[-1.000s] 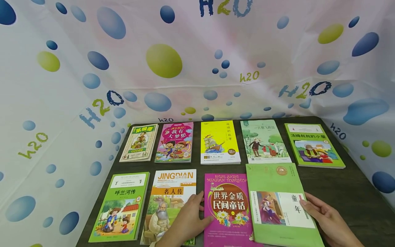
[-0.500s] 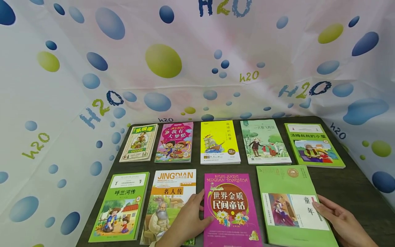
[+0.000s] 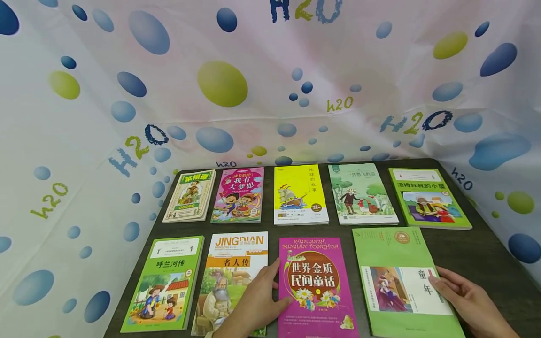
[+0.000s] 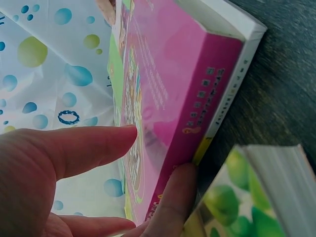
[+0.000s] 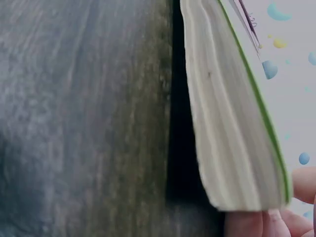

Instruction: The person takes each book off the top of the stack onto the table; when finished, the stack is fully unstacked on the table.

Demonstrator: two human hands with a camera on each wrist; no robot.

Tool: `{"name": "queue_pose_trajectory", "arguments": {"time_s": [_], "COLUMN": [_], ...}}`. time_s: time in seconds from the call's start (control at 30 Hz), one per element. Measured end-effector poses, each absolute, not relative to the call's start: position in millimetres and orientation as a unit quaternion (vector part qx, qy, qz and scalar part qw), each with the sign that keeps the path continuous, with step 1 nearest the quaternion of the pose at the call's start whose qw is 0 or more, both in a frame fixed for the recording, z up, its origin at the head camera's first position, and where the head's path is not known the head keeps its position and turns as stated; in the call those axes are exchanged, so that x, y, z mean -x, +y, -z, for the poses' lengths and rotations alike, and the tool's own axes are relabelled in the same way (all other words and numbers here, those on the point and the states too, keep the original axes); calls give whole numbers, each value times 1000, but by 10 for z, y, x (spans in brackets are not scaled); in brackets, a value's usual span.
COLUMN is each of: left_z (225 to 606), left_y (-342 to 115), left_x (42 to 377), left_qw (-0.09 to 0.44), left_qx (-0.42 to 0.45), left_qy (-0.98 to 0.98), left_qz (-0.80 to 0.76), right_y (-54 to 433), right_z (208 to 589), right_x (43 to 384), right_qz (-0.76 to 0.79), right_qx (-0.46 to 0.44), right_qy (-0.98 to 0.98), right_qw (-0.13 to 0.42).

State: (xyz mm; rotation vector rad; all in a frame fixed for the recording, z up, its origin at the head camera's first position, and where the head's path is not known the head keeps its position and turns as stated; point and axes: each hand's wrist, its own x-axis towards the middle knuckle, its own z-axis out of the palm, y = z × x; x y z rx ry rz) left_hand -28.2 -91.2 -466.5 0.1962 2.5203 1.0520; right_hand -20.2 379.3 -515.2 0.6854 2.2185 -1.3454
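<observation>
In the head view my right hand [image 3: 471, 298] grips the right edge of a green book [image 3: 397, 249], thumb on its cover. The right wrist view shows that book's page edges [image 5: 227, 113], with a dark gap or shadow between it and the table; fingertips [image 5: 247, 224] lie at its edge. My left hand [image 3: 259, 300] holds the left edge of a magenta book [image 3: 314, 321]. In the left wrist view the thumb [image 4: 98, 148] lies over its cover and a finger is against its spine [image 4: 197, 98]. Under the magenta book is a white one [image 4: 232, 94].
Left of the magenta book lie a white and orange book [image 3: 236, 239] and a green illustrated book [image 3: 162, 277]. A back row holds several more, among them a yellow book [image 3: 300, 192] and a green one [image 3: 428, 199]. A patterned sheet [image 3: 262, 42] surrounds the dark table [image 3: 460, 253].
My right hand has moved the green book to the right, off the magenta book's right edge, which now shows whole. The left hand has stayed in place.
</observation>
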Motion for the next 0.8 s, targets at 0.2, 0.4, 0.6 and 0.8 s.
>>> {"name": "queue_pose_trajectory", "arguments": {"time_s": [0.2,0.4,0.6,0.8], "left_z": [4662,4667,4672,4664], "left_y": [-919,-918,-919,-934], "left_x": [272,269,265,262], "left_qw": [199,196,187,190], "left_qx": [-74,-73,-77,-84], "left_qy": [901,901,905,902], "left_qz": [-378,-380,-374,-378], "right_y": [3748,3722,3691,3646], "right_z": [5102,5037,5000,4963], "right_x": [216,210,228,260], "right_qz": [381,285,239,197], "right_qx": [-186,-124,-109,-96], "right_qy": [887,939,949,951], "right_qw": [183,147,173,217]}}
